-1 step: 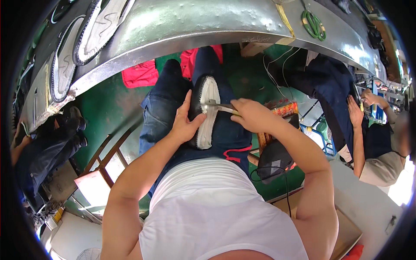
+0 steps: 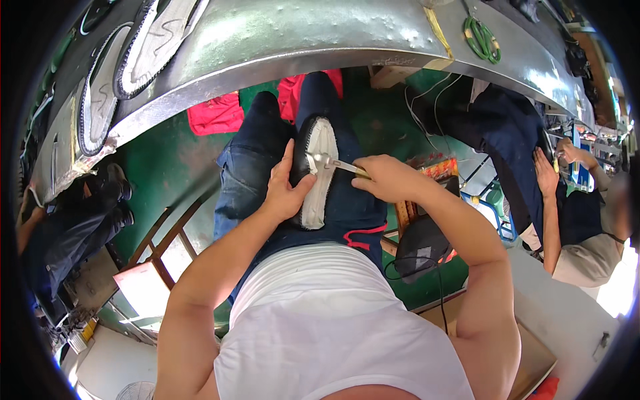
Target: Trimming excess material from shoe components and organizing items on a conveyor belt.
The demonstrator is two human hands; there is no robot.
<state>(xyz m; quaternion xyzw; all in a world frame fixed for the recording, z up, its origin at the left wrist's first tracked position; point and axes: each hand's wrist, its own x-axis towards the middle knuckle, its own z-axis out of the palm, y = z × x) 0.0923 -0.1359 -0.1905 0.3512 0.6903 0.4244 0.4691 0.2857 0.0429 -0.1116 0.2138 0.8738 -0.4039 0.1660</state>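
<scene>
Two soles (image 2: 127,60) with dark rims lie at the upper left of the frame on the curved metal table (image 2: 300,33), and a green pair of scissors (image 2: 481,37) rests on it toward the upper right. Below the table's edge, at the centre, we see the shoe (image 2: 317,170) lying sole-up along the lap, its pale sole facing us. Our left hand (image 2: 285,190) is wrapped around the shoe's left side, thumb on the sole, holding it steady. Our right hand (image 2: 390,179) is closed around the handle of a metal tool (image 2: 332,162) whose tip touches the sole near its upper part. The white shirt (image 2: 320,333) fills the lower centre and hides whatever lies beneath the lap. A red cloth (image 2: 215,113) sits on the green floor (image 2: 160,173) under the table, left of the knees. A black device with a cord (image 2: 420,247) rests just right of our thigh. At the right edge another person (image 2: 587,220) sits, one hand on dark fabric. A wooden frame (image 2: 160,247) stands at lower left.
</scene>
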